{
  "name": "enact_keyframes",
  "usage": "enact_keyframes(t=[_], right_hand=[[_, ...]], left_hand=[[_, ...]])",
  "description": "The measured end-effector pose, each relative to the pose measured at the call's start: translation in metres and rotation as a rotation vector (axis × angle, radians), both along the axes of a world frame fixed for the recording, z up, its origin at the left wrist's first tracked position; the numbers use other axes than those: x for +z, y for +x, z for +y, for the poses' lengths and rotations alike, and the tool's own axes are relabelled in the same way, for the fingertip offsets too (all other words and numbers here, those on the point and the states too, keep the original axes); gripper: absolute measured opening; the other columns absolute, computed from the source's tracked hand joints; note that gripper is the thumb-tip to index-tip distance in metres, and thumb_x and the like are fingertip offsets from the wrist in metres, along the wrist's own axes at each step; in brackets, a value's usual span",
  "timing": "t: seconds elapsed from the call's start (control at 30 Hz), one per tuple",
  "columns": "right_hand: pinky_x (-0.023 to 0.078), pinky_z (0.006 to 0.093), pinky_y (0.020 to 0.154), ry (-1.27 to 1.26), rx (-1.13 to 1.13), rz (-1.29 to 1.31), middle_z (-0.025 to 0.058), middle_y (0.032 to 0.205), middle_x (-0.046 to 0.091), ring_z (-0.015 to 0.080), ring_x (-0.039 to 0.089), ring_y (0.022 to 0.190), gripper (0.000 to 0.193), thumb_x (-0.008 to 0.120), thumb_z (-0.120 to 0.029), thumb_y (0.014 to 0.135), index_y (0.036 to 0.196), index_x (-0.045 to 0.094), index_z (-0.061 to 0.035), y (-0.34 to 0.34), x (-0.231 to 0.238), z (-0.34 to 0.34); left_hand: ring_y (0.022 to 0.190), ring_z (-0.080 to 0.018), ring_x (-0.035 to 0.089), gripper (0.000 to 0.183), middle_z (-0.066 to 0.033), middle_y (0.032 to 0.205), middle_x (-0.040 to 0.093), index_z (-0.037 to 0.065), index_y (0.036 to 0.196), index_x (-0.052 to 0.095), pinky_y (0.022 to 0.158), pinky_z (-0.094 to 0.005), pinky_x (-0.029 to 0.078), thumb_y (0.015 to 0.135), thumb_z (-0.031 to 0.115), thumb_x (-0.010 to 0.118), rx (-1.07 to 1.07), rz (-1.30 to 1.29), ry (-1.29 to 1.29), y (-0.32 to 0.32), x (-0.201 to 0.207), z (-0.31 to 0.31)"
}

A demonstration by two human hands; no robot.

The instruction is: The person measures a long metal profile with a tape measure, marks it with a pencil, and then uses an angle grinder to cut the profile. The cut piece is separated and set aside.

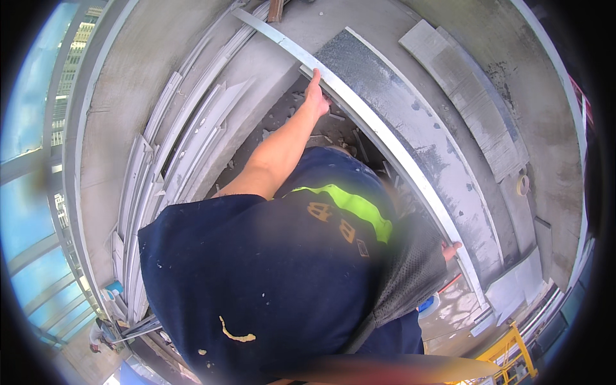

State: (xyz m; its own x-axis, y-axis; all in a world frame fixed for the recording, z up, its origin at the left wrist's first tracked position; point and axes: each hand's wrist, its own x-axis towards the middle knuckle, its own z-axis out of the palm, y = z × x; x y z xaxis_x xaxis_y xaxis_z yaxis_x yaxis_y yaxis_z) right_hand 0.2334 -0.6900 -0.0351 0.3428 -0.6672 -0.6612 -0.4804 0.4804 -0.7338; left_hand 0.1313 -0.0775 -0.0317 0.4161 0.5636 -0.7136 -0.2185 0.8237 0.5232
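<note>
A long, flat silver metal bar (378, 128) crosses the view from the upper middle down to the lower right. My left hand (316, 97) grips it along its upper half, thumb up against the near face and the other fingers partly hidden behind. Farther down, my right hand (451, 251) is closed round the same bar, with only part of its fingers showing past my grey mesh sleeve (414, 269). Just beyond the bar leans or lies a large grey board (423, 138) with dark smears; which of the two I cannot tell.
Long grey metal profiles (202, 131) lie stacked on the left. Boards (459, 96) and a tape roll (523, 185) are at the right. Rubble (256, 144) covers the floor below my left arm. A yellow metal frame (507, 351) stands lower right; another person (99, 335) is lower left.
</note>
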Motion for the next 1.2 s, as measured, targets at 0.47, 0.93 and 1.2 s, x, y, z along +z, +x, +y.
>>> enact_keyframes(t=[0.47,0.93,1.2], right_hand=[[0.029,0.0275,0.039,0.128,-0.197,-0.090,0.0062,0.085,0.059,0.0120,0.035,0.045,0.047,0.073,-0.045,0.084,0.107,0.059,-0.0061,0.004,-0.007,0.005],[0.028,0.0232,0.040,0.261,-0.261,-0.174,0.0231,0.131,0.055,0.0061,0.025,0.044,0.083,0.054,-0.065,0.088,0.138,0.041,0.0006,-0.068,-0.020,0.119],[0.029,0.0271,0.041,0.047,-0.196,-0.053,0.0124,0.097,0.060,0.0085,0.030,0.046,0.072,0.074,-0.060,0.076,0.108,0.055,0.0016,-0.031,-0.009,0.133]], left_hand=[[0.135,-0.0337,0.038,0.068,-0.0128,0.147,0.040,0.009,0.143,0.038,0.113,-0.0541,0.027,0.090,0.046,0.060,-0.126,0.056,-0.010,0.011,-0.011,0.029],[0.132,-0.0345,0.038,0.083,-0.0162,0.145,0.040,0.004,0.143,0.036,0.109,-0.0535,0.029,0.084,0.055,0.064,-0.341,-0.003,-0.082,-0.004,-0.012,0.083],[0.131,-0.0340,0.036,0.088,-0.0178,0.144,0.039,-0.002,0.140,0.037,0.110,-0.0541,0.027,0.081,0.055,0.070,-0.546,0.012,-0.189,-0.021,-0.105,0.164]])
